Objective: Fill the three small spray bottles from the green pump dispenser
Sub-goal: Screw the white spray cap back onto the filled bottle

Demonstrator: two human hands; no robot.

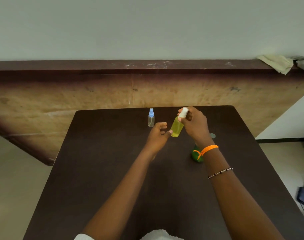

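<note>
2 hands: right grip (pixel 193 124) pinches yellow bottle (pixel 177 128) cap; left grip (pixel 157 135) relaxed, thumb touching it.

Counter (pixel 99 170): dark brown top, rectangular, rounded far corners. Standing on it: one clear spray bottle with blue cap (pixel 151 117), upright, far edge, left of centre; one green dispenser (pixel 196 155), right of centre, largely hidden behind a forearm; pump not visible.
</note>
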